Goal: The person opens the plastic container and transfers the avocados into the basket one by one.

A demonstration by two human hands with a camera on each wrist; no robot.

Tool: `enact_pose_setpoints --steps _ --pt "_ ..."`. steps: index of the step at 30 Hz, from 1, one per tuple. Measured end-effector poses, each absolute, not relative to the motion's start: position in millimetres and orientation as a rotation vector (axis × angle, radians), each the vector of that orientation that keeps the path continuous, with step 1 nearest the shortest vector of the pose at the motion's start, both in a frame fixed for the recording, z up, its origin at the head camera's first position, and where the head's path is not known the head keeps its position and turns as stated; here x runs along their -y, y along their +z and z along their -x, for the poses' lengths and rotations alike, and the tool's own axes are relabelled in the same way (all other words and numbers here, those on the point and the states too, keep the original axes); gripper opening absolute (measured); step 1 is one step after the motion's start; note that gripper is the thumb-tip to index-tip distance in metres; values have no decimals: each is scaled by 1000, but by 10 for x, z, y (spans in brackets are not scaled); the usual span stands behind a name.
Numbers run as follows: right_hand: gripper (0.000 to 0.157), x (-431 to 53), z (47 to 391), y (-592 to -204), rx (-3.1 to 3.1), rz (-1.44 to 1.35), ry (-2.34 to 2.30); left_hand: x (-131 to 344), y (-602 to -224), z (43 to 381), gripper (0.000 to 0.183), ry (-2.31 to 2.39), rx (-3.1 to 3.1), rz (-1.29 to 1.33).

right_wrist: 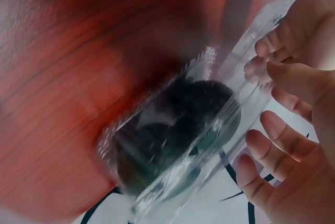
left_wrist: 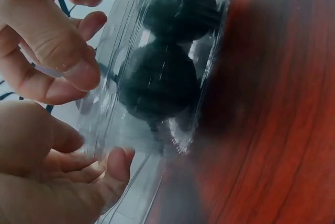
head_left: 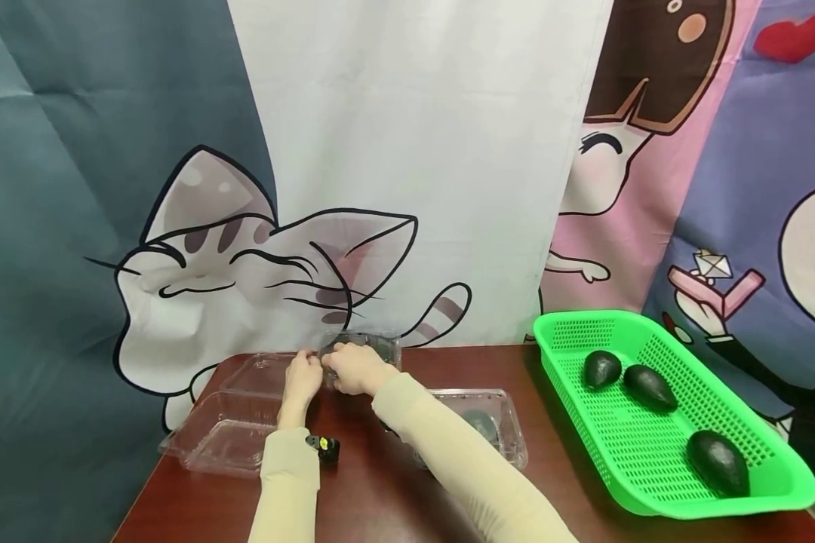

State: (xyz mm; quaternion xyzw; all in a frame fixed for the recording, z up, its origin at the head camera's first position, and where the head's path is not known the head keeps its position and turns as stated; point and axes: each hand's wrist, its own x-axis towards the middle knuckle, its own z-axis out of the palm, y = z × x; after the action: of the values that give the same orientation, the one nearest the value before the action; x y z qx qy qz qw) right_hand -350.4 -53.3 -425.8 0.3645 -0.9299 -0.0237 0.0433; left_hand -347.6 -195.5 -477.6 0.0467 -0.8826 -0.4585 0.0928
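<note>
At the back of the table stands a clear plastic clamshell box (head_left: pixel 389 347) with dark green avocados (left_wrist: pixel 159 80) inside; in the right wrist view the avocados (right_wrist: pixel 178 132) show through its wall. My left hand (head_left: pixel 302 379) pinches the box's edge at its left end, thumb and fingertips against the thin plastic rim. Close beside it, my right hand (head_left: pixel 358 368) holds the same rim near the corner, its other fingers spread along the edge. In the left wrist view the right hand (left_wrist: pixel 47 41) is above and the left hand (left_wrist: pixel 57 177) below.
An open clear clamshell box (head_left: pixel 234 441) lies on the left, its lid (head_left: pixel 261 373) folded back. Another clear box (head_left: pixel 509 426) holding an avocado (head_left: pixel 482 424) sits partly behind my right sleeve. A green basket (head_left: pixel 659 456) with three avocados (head_left: pixel 718 462) stands on the right.
</note>
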Motion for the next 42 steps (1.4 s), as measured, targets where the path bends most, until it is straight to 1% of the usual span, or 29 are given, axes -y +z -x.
enact_pose_setpoints --steps 3,5,12,16,21,29,34,39,42 --pt "26 592 3478 -4297 2832 -1098 -130 2004 -4797 3510 38 -1376 2665 -157" --pt "26 623 3452 -4319 2830 -1074 -157 2027 -4794 3511 34 -1432 2666 -153" --pt "17 723 3422 -4392 2789 -983 -237 2081 -4760 3507 29 -1728 2584 -137" --pt "18 782 3414 -4445 2738 -981 -307 2119 -4765 3487 29 -1758 2594 -160" --pt "22 793 3412 -4455 2718 -1002 -334 2122 -4768 3488 28 -1810 2580 -168" --pt "22 749 3432 -4393 2761 -1027 -357 2089 -4742 3519 31 -1865 2590 -158" --pt "25 743 3414 -4388 2726 -1086 -399 2085 -4772 3550 22 -1888 2558 -154" --pt "33 732 3380 -4374 2677 -1154 -429 2104 -4801 3562 24 -1922 2519 -204" --pt "32 708 3353 -4357 2630 -1177 -461 2115 -4796 3566 26 -1877 2556 -206"
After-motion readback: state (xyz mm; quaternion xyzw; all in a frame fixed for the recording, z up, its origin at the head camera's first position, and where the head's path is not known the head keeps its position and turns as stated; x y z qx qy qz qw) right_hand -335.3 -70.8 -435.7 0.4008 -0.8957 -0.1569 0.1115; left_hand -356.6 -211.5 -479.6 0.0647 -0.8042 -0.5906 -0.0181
